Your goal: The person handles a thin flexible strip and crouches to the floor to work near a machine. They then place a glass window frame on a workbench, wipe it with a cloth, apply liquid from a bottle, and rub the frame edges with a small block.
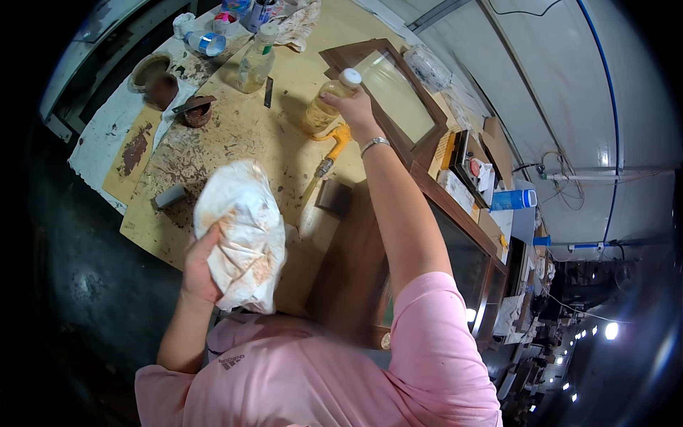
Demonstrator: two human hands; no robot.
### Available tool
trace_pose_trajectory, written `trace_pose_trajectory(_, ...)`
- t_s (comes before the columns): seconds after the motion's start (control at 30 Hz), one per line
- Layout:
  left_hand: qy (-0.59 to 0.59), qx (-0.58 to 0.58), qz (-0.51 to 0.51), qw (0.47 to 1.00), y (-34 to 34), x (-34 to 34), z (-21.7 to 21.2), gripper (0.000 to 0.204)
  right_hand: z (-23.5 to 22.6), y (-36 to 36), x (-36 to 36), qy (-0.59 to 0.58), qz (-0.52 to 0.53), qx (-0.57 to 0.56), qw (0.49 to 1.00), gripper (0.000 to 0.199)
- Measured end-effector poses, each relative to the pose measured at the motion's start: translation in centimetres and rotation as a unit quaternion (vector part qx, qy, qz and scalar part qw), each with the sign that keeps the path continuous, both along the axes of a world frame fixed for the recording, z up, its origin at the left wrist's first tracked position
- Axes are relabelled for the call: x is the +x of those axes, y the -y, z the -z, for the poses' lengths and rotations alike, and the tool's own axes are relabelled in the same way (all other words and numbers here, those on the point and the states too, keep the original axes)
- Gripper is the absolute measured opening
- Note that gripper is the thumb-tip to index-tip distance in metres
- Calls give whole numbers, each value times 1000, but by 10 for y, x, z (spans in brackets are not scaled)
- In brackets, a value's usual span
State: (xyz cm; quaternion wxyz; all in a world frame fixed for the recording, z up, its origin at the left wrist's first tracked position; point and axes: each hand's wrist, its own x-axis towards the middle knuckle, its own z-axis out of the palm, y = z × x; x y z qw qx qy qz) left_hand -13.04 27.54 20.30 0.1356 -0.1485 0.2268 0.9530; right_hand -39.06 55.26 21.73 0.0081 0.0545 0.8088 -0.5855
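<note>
My left hand (202,274) is closed on a bunched white cloth (245,213) with brownish stains, held up in front of my body. Farther off to the right, my right hand (353,108) wraps round a clear plastic bottle (318,117) with a white cap and some pale yellowish liquid. The bottle is upright at the work table (235,142); whether its base touches the tabletop I cannot tell. Just below it lies an orange air blow gun (339,137) with a metal fitting. A dark brown block (334,197) lies nearer to me.
A brown wooden frame with a glass pane (398,89) lies beyond my right arm. Another clear bottle (255,70) stands at the back, near a dark flat strip (268,92). A small brown pot (195,114) and a round bowl (149,71) sit at the left.
</note>
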Motion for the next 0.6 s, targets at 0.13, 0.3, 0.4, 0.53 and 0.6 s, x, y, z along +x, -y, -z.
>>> trace_pose_trajectory(0.13,35,42,32,998,-15,-1,13,44,5,8,-14,-14,129,59,990,55)
trace_pose_trajectory(0.3,52,6,24,998,-19,-29,28,42,-26,28,4,-43,5,260,965,48)
trace_pose_trajectory(0.4,38,19,25,999,-23,-54,41,41,-34,42,30,-239,-110,280,923,37)
trace_pose_trajectory(0.53,3,27,34,999,-29,-71,35,38,-60,65,67,-292,-288,340,846,35)
trace_pose_trajectory(0.6,-11,25,23,999,-32,-74,35,36,-58,79,78,-272,-323,394,817,32)
